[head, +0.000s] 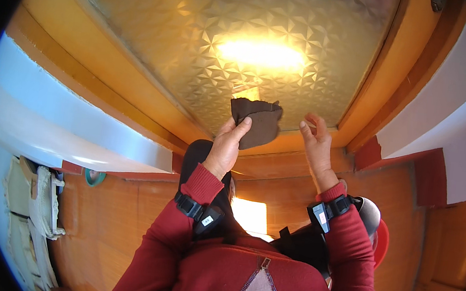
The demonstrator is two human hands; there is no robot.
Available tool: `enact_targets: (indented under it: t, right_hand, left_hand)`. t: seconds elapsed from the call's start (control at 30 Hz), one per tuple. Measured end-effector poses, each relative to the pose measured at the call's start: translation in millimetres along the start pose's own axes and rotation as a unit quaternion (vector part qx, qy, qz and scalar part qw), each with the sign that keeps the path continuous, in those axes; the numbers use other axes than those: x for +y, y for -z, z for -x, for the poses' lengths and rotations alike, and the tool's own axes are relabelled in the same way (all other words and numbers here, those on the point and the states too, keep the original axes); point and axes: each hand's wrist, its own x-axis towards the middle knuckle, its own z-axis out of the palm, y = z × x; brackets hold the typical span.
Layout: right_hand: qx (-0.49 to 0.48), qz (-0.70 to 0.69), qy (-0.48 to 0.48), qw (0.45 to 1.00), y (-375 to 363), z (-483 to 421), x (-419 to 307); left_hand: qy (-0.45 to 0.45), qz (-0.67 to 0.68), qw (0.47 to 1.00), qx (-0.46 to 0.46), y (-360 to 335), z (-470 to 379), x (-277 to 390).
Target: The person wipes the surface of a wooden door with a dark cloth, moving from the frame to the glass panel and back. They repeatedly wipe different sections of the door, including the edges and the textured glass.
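Observation:
My left hand (pixel 227 145) grips a folded dark brown cloth (pixel 262 127), its thumb pressed on the near side of the fold. The cloth is held up in front of a door's patterned glass pane (pixel 162 44); whether it touches the pane I cannot tell. To the right of the cloth, my right hand (pixel 317 143) is raised with bent fingers apart and nothing in them. The lower wooden rail (pixel 302 136) of the door lies behind and between both hands. Each wrist carries a black strapped device.
Orange-brown wooden jambs (pixel 393 77) frame the door, with white walls and a red skirting (pixel 430 177) beside them. Behind my right forearm a red basin (pixel 382 244) is partly hidden. A green bowl (pixel 94 178) stands on the tiled floor (pixel 97 220) at left, near lace-covered furniture (pixel 44 198).

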Motion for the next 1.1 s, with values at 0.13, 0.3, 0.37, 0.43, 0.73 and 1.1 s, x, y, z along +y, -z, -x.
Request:
enact_targets:
  t: [0.13,0.3,0.37,0.43,0.73,1.1]
  right_hand:
    - [-0.181,-0.28,-0.156,0.93,-8.0,11.5,-11.3]
    - [-0.225,-0.172,-0.045,0.958,-12.9,18.3,-17.7]
    - [-0.249,-0.2,-0.057,0.946,-11.5,18.1,-18.6]
    - [-0.259,-0.228,-0.09,0.934,-10.4,18.0,-19.2]
    - [-0.256,-0.336,-0.171,0.89,-18.0,19.7,-13.7]
    - [0.298,0.087,0.437,0.844,40.1,-61.7,-200.5]
  left_hand:
    - [0.051,-0.042,0.997,-0.04,-15.5,1.9,-6.7]
    - [0.022,-0.096,0.993,-0.063,-24.6,1.4,-12.3]
    - [-0.001,-0.104,0.993,-0.053,-23.0,0.3,-8.8]
    - [-0.036,-0.073,0.996,-0.043,-22.1,0.4,-5.5]
    - [0.019,-0.026,0.99,0.14,7.2,3.9,-17.7]
    - [0.163,-0.168,0.972,0.005,82.4,-12.4,-104.0]
